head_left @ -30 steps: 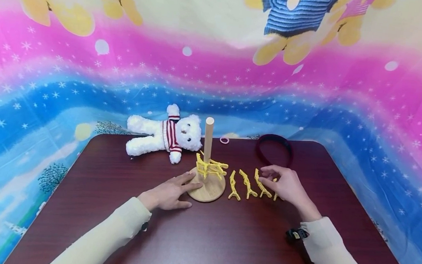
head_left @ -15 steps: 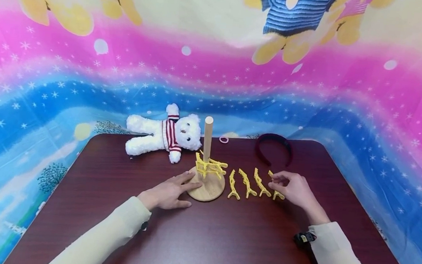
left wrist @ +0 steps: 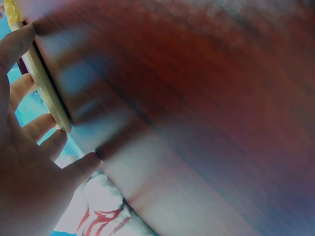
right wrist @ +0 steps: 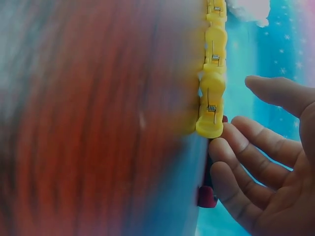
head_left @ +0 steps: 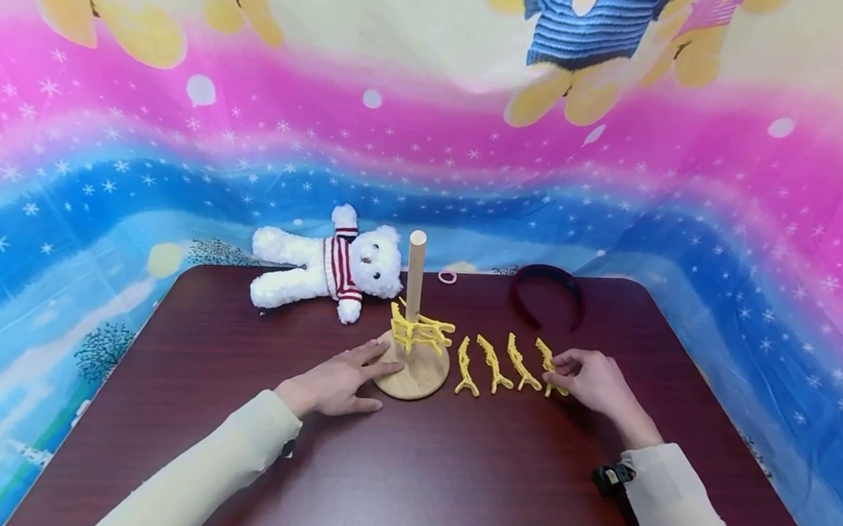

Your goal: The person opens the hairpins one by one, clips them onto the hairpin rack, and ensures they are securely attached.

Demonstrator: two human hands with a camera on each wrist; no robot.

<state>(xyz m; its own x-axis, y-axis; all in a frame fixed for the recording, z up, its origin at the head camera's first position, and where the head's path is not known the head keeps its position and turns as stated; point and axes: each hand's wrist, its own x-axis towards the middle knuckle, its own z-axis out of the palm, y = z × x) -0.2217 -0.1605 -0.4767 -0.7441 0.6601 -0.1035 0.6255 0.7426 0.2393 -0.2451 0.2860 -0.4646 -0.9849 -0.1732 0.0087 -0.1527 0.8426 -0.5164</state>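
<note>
One endmost yellow clip [head_left: 545,355], long axis running forward, lies just left of the nearer right hand [head_left: 597,387], thumb and fingers parted.

The clips [right wrist: 212,86] are yellow, the table [head_left: 447,482] reddish-brown, the bear [head_left: 313,255] white, its sweater [head_left: 341,268] red-striped.

head: above, forward-down | 2 wrists: close, along table [head_left: 402,487] | head/right share: yellow clips [right wrist: 213,83]

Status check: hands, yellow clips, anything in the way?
Left hand: fingers on wooden base.
Right hand: at rightmost clip, apparently not gripping.
Yellow clips: four in a row on table, more at post.
No obstruction seen; headband behind row.
</note>
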